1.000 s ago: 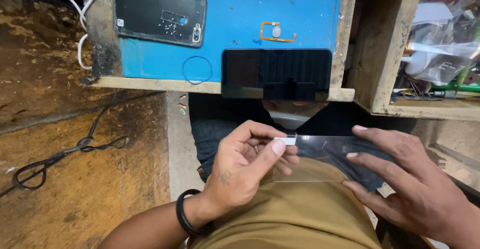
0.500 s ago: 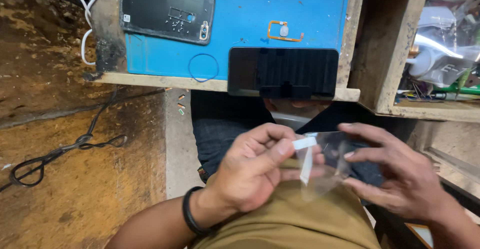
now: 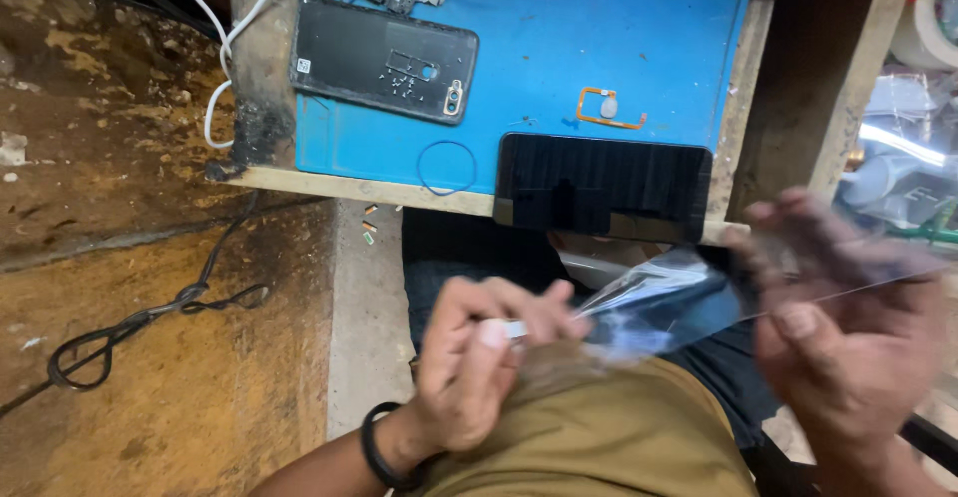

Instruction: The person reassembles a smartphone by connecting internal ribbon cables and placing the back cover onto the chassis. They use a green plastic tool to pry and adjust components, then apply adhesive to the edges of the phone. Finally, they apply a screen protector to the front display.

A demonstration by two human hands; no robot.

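Over the lap, the left hand pinches a white tab, peeling clear film off the glass sheet the blurred right hand grips by its edges to keep it clean.

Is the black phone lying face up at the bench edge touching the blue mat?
Touching. The head view shows the black phone lying flat on the blue mat, its near edge hanging over the bench edge.

The clear film looks thin, glossy plastic. The phone screen is smooth, shiny glass; the blue mat is matt, rubbery. The bench edge is rough, bare wood.
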